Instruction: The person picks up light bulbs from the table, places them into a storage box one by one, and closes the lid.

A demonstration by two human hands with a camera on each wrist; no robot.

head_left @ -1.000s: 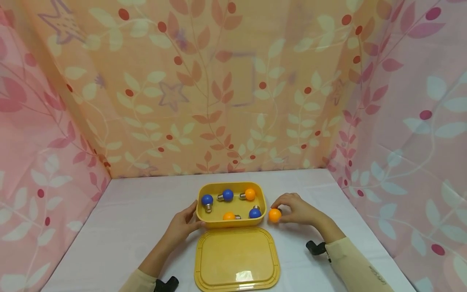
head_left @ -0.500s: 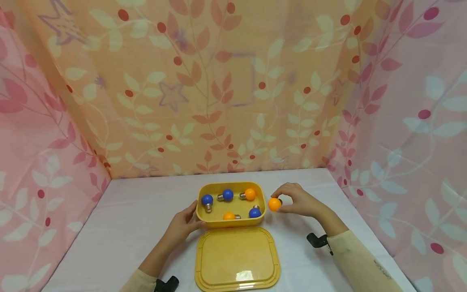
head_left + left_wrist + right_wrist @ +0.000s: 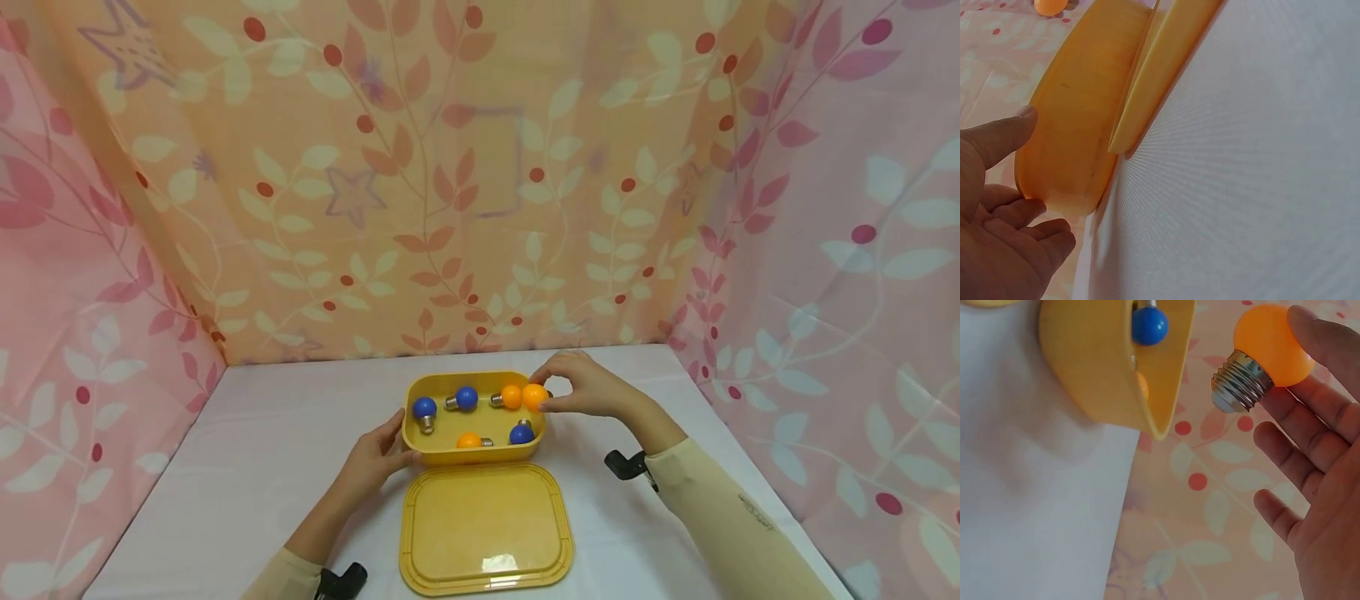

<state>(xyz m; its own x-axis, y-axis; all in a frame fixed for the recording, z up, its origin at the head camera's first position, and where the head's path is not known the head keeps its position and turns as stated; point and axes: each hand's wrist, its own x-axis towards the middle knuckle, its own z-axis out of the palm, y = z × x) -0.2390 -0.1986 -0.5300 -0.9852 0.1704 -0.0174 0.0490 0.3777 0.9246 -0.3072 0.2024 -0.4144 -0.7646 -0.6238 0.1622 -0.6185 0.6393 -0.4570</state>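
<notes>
My right hand [image 3: 588,387] pinches an orange light bulb [image 3: 534,396] between thumb and fingers, over the right end of a yellow plastic box [image 3: 472,457]. In the right wrist view the held bulb [image 3: 1272,344] shows its silver screw base pointing down and left. Inside the box lie three blue bulbs, at the left [image 3: 424,407], at the back [image 3: 467,397] and at the front right [image 3: 521,434]. Two orange bulbs lie there too, one at the front [image 3: 468,440], one at the back [image 3: 511,396]. My left hand [image 3: 371,461] holds the box's left front corner, thumb against its wall.
A flat yellow lid [image 3: 486,525] lies on the white tablecloth [image 3: 247,467] right in front of the box. Patterned cloth walls [image 3: 420,183] enclose the table at the back and both sides. Each wrist wears a black camera mount [image 3: 628,464].
The right hand has lifted the orange bulb from beside the box and carried it up and left to over the box's right end. My left hand stays at the box.
</notes>
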